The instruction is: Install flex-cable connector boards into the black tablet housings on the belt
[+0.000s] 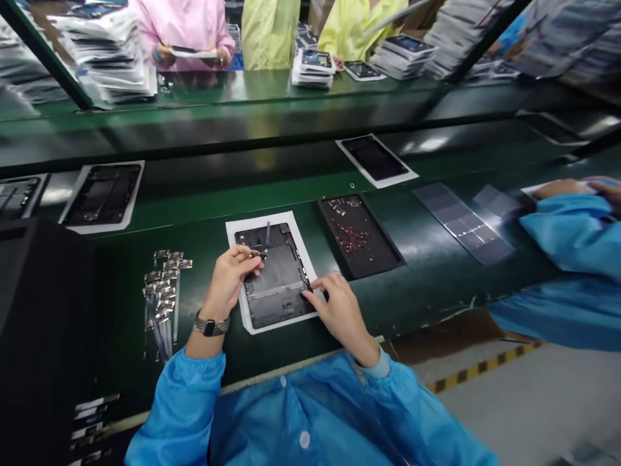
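A black tablet back housing (274, 275) lies on a white sheet (253, 323) on the green bench, its inner side up. My left hand (233, 272) pinches a small circuit board (259, 254) over the housing's upper left part; a grey ribbon cable (268, 233) stands up from it. With thumb and forefinger, my right hand (337, 307) grips the right edge of the housing. Left of the housing lies a pile of similar small boards (165, 285) with grey ribbon cables.
Right of the housing sits a black tray (361, 236) with small red-wired parts. Clear plastic sheets (463, 223) lie beyond it. More housings (104, 194) (376, 158) rest along the line. A co-worker's blue sleeve (572, 236) is at right; a dark box (43, 336) stands left.
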`<state>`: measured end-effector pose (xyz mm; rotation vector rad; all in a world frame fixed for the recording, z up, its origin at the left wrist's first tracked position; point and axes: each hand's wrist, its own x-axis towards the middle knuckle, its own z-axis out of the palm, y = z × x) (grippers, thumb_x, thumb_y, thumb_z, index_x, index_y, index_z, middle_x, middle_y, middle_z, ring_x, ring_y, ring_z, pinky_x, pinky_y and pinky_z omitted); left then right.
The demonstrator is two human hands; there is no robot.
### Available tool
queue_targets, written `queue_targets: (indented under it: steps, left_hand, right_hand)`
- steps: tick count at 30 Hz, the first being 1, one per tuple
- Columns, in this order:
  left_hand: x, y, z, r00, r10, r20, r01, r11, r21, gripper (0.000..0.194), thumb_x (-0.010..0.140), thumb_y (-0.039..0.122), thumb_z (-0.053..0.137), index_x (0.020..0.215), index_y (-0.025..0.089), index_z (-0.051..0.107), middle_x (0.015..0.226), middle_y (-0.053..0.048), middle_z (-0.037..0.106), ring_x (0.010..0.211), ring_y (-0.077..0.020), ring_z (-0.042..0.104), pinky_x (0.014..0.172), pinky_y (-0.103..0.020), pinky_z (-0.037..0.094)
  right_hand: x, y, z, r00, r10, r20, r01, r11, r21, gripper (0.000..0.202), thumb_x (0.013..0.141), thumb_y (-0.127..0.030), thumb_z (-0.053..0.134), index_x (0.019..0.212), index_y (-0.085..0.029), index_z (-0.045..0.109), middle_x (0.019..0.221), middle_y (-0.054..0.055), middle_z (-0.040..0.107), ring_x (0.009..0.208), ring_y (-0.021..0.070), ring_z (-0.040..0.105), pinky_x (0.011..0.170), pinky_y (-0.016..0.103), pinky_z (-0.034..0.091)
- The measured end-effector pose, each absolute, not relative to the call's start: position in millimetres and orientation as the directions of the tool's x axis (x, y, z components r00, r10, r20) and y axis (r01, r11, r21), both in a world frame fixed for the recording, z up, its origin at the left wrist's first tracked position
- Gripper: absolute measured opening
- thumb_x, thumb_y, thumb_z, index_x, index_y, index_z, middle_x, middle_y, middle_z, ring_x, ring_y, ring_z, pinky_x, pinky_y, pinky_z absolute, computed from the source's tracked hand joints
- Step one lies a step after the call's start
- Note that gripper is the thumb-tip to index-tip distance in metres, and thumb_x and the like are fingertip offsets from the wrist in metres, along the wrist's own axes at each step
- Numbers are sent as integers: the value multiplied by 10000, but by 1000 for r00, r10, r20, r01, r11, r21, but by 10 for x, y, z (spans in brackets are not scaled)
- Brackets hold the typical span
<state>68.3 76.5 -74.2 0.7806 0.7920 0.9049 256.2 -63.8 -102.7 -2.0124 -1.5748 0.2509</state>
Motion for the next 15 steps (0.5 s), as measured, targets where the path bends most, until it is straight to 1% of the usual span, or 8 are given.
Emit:
queue_targets:
  steps: [3, 6, 12, 15]
  left_hand:
    - [744, 747, -797, 399, 872, -282, -274, 407, 871, 342, 540, 180, 847, 734, 144, 567, 722, -15, 666, 602, -140, 653, 525, -224, 486]
    - [773, 740, -831, 405, 873, -273, -223, 384, 896, 326, 556, 197, 838, 734, 141, 570, 729, -18, 667, 606, -144, 657, 533, -234, 498]
    - [787, 725, -854, 418, 870, -262, -169, 358, 918, 310, 571, 198, 833, 727, 141, 572, 754, -24, 675, 620, -136, 654, 553, -239, 516]
    - [791, 722, -853, 420, 869, -262, -148, 350, 925, 312, 573, 205, 836, 721, 146, 567, 757, -25, 676, 621, -136, 654, 557, -241, 519]
  right_hand:
    - [2539, -604, -1035, 222, 967, 128, 854, -129, -504, 159, 904, -254, 612, 751, -213, 594, 769, 58, 581, 812, 252, 544, 729, 359, 435]
    - [2533, -587, -1011, 174, 979, 105, 859, -99, -502, 144, 899, -194, 591, 757, -209, 572, 771, 57, 575, 802, 247, 534, 713, 352, 426]
    - [2492, -629, -930, 70, 982, 173, 865, 26, -501, 124, 847, -102, 550, 791, -211, 535, 841, 73, 602, 825, 246, 520, 726, 353, 431]
    - [2476, -617, -905, 26, 983, 180, 824, 80, -561, 145, 832, -72, 537, 795, -212, 542, 816, 63, 610, 806, 233, 524, 712, 343, 441]
